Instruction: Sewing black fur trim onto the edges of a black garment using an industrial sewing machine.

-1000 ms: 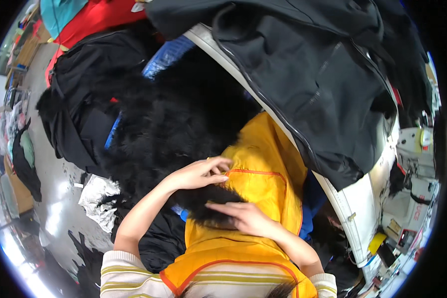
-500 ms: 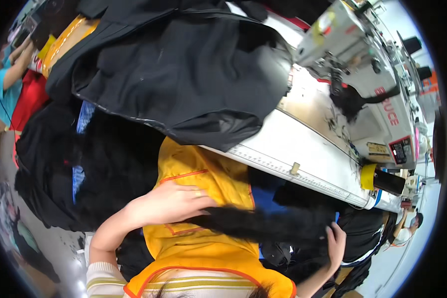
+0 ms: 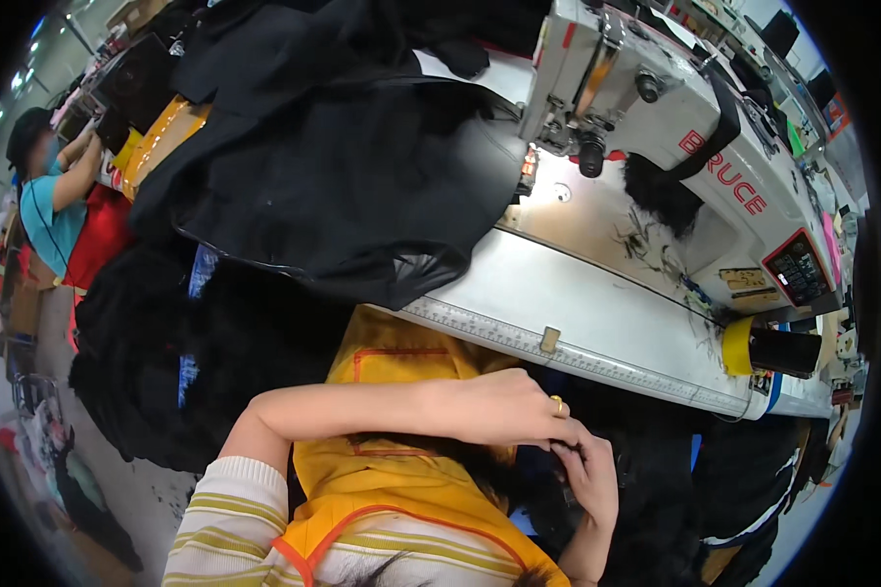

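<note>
My left hand (image 3: 509, 406), with a ring on one finger, reaches across my yellow apron (image 3: 411, 489) to meet my right hand (image 3: 592, 474). The fingers of both are closed and touch each other low in front of the table edge. A piece of black fabric (image 3: 475, 455) hangs from them, partly hidden under my left forearm; their exact grip on its edge is hard to see. Above them, a large black garment (image 3: 343, 186) lies over the white sewing table (image 3: 519, 279), its right end beside the sewing machine's needle area.
A white sewing machine (image 3: 695, 137) stands at the right, its lamp lit. A ruler strip (image 3: 499, 328) runs along the table's front edge. Heaps of black cloth (image 3: 235, 362) hang at the left and more lie at the right. A co-worker in a blue top (image 3: 54, 210) is at far left.
My left hand has moved right across the apron and now meets my right hand, which came inward. The black fabric stretched between them is now bunched. The view has shifted.
</note>
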`<state>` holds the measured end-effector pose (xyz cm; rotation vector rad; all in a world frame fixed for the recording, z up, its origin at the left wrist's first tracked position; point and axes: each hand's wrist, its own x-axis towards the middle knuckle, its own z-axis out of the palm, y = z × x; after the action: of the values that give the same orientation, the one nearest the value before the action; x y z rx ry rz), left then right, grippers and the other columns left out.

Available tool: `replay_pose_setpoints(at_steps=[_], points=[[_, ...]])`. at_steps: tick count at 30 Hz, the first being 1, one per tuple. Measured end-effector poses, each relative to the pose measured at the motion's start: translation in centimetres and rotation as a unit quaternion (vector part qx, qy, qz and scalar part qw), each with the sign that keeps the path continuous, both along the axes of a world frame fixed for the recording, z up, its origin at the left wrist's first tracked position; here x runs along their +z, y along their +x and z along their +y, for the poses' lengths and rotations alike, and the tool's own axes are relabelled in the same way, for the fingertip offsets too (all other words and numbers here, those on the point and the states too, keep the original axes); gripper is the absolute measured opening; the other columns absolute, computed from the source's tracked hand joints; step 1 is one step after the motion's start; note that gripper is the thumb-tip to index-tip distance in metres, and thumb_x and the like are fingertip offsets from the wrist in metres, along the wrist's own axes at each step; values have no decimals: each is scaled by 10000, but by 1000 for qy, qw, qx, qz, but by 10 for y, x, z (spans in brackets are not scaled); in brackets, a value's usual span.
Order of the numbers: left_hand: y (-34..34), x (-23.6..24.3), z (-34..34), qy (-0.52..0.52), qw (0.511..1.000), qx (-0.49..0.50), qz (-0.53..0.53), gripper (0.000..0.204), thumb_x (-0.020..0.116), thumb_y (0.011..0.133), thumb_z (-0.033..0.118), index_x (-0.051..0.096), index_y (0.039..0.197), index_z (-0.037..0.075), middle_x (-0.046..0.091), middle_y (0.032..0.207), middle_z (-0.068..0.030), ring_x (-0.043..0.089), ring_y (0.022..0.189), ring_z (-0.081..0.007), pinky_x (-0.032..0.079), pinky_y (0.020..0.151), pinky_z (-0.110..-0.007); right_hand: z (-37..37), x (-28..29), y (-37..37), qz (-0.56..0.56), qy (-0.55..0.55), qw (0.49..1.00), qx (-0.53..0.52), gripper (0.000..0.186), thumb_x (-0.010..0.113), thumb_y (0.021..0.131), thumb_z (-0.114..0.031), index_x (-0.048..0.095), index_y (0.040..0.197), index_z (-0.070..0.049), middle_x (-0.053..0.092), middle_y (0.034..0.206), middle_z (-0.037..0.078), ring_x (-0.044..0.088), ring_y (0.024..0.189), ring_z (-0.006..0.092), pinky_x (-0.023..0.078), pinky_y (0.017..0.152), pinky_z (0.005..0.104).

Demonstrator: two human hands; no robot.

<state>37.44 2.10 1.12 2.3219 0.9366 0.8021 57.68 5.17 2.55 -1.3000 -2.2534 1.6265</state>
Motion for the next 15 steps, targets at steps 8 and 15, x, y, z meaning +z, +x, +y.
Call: replay_pose_setpoints(at_steps=[8,15], points=[[-13,-12,-20,84,980,170,-64,142,599,750,189,575,810,63,608,725,-97,626,750,-270,499,630,-373,12,-31,-2,65,-45,993,83,196,492,830,32,594,996,41,618,899,132,589,745,186,470,705,282],[-116,-40,43,74,874,460,-139,357,572,733,62,524,1071,-42,531,1133,-197,483,1109,-348,430,928,-396,122,-4,-68,-119,433,892,-55,354,543,903,-138,514,1201,52,558,1178,217,502,1129,321,350,998,363]])
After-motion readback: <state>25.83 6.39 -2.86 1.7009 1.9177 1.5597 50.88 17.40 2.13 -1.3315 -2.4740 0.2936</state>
